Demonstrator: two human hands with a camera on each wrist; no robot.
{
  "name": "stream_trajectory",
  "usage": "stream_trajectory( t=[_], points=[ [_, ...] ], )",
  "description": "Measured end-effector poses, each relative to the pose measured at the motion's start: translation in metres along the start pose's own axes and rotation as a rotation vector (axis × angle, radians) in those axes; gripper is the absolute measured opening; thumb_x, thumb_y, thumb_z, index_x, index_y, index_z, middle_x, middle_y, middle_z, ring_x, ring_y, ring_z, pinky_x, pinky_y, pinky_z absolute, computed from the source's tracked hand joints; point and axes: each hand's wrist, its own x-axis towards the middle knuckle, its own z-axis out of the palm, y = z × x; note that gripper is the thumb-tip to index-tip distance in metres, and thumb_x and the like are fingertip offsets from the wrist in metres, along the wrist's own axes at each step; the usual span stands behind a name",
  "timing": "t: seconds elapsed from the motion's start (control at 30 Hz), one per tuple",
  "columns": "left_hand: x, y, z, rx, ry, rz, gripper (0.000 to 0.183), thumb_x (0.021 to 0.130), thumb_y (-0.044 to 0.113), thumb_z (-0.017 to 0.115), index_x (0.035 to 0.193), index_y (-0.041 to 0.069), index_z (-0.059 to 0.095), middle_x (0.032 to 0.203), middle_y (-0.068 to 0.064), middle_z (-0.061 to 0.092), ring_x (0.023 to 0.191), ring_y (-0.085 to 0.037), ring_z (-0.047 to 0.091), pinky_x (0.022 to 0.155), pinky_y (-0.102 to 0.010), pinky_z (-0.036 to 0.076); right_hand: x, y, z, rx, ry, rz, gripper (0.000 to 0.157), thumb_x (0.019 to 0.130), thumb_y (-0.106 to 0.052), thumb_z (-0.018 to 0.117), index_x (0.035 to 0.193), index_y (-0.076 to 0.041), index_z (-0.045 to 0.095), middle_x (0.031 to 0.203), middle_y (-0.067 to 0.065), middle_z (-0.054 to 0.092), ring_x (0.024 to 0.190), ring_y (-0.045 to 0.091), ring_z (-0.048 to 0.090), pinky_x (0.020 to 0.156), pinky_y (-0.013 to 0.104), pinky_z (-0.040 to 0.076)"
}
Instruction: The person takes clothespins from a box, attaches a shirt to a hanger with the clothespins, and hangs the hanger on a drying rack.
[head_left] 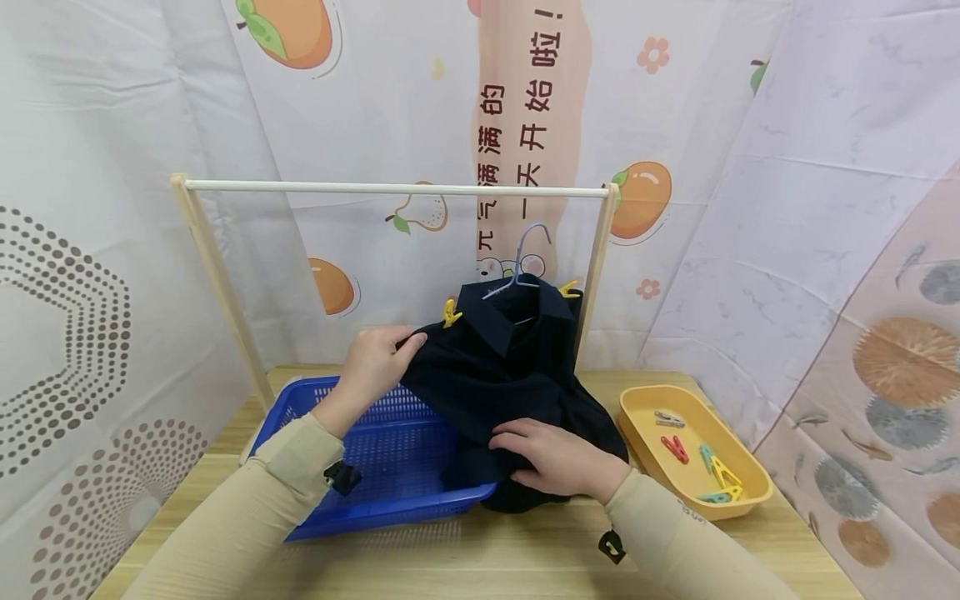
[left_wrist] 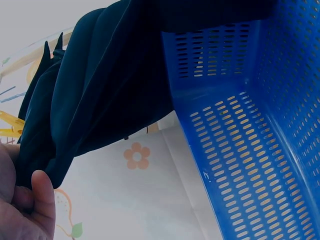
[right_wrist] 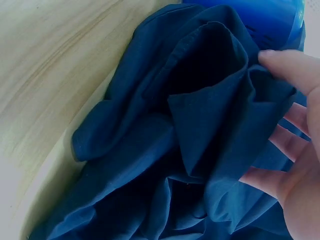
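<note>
A dark navy collared shirt (head_left: 480, 367) is on a light blue wire hanger (head_left: 518, 254), its hook standing up free below the rod. Yellow clothespins sit at the shirt's shoulders, one on the left (head_left: 451, 314) and one on the right (head_left: 569, 289). My left hand (head_left: 372, 367) pinches the fabric just outside the left clothespin and holds it out to the side. Lower down, my right hand (head_left: 551, 458) rests on the shirt front, fingers spread over its folds. The right wrist view shows the thumb and fingers (right_wrist: 262, 181) touching the bunched cloth.
A blue perforated basket (head_left: 397, 500) stands on the left, with shirt cloth hanging over its right side. Above runs a white rod (head_left: 397, 189) on wooden posts (head_left: 217, 275). A yellow tray (head_left: 645, 433) at the right holds several coloured clothespins (head_left: 675, 450) on the wooden table (head_left: 510, 558).
</note>
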Motion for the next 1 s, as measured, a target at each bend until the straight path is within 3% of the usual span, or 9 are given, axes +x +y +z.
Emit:
stream_trajectory(
  t=[0.2,0.33,0.77,1.0],
  points=[
    [0.000,0.000,0.000,-0.009,-0.006,-0.004,0.023,0.104,0.027,0.063,0.102,0.011,0.079,0.081,-0.004,0.072,0.080,-0.024,0.070,0.074,-0.046,0.056,0.002,0.003,0.002,-0.059,0.139,-0.076,0.031,0.087,-0.003,0.077,0.115,-0.014,0.068,0.121,0.000,0.065,0.114,0.016,0.062,0.098,0.032,0.050],
    [0.000,0.000,0.000,-0.008,-0.005,-0.005,0.022,0.104,0.027,0.063,0.099,0.012,0.079,0.073,0.001,0.068,0.077,-0.022,0.069,0.072,-0.045,0.055,0.003,0.004,0.001,-0.055,0.186,-0.084,0.026,0.086,0.002,0.075,0.106,-0.014,0.070,0.109,-0.003,0.068,0.101,0.012,0.065,0.089,0.029,0.053],
    [0.000,0.002,-0.002,0.005,-0.007,-0.002,0.023,0.104,0.027,0.063,0.092,0.013,0.077,0.068,0.002,0.063,0.074,-0.020,0.068,0.070,-0.043,0.054,0.001,0.009,-0.012,-0.071,0.256,-0.069,0.026,0.086,0.004,0.072,0.104,-0.015,0.071,0.098,-0.005,0.072,0.080,0.007,0.065,0.075,0.026,0.055],
    [0.001,0.004,-0.004,0.014,-0.013,-0.002,0.036,0.105,0.026,0.061,0.070,0.015,0.058,0.057,0.003,0.041,0.055,-0.017,0.047,0.059,-0.037,0.041,-0.004,0.014,-0.022,-0.086,0.323,-0.086,0.027,0.084,0.006,0.069,0.100,-0.016,0.067,0.091,-0.005,0.068,0.066,0.008,0.055,0.065,0.021,0.052]
  ],
)
